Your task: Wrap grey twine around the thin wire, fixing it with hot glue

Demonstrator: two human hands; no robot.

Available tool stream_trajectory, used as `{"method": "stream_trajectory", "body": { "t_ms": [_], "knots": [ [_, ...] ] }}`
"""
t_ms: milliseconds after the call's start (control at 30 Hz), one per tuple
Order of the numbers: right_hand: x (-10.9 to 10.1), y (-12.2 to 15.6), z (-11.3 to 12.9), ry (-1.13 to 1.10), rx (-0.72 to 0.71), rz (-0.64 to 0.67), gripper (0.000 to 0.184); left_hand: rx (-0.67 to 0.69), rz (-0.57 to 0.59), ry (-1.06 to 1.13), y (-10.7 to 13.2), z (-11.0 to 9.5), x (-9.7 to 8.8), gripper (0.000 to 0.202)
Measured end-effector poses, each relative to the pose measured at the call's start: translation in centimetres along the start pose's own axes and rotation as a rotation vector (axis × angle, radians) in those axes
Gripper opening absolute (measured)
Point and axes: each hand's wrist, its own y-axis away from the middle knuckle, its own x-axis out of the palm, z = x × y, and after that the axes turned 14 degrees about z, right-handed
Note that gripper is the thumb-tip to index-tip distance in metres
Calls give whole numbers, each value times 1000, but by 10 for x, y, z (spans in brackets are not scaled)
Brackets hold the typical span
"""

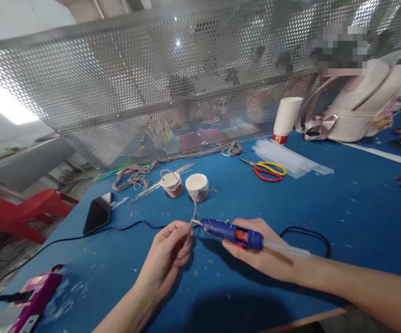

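My right hand (262, 252) is wrapped round a blue glue gun (231, 231) with a clear glue stick (285, 249) out of its back. The nozzle points left at a thin grey cord (194, 212). My left hand (167, 256) pinches that cord's lower end beside the nozzle. The cord runs up to a small white cup wound with cord (197, 187). Beside it stands a second small cup with a cord handle (171, 183). All rest on a blue table (325, 203).
A black phone (98, 212) and a black cable (64, 240) lie at left, a pink device (35, 298) at the near-left corner. Scissors (266, 170), clear glue sticks (290, 159), stacked paper cups (286, 119) and a beige bag (356, 108) stand behind. A perforated metal screen (151, 83) closes the back.
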Motion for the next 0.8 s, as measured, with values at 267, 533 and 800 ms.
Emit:
{"method": "stream_trajectory", "body": {
  "t_ms": [267,533,800],
  "knots": [
    [-1,1,-1,4,-30,-2,24,64,-21,-64,3,1,3,25],
    [-5,5,1,-45,-21,-5,20,176,-85,-179,7,3,6,23],
    [-7,5,3,-26,-62,-53,23,210,-107,-182,5,4,5,26]
  ]
}}
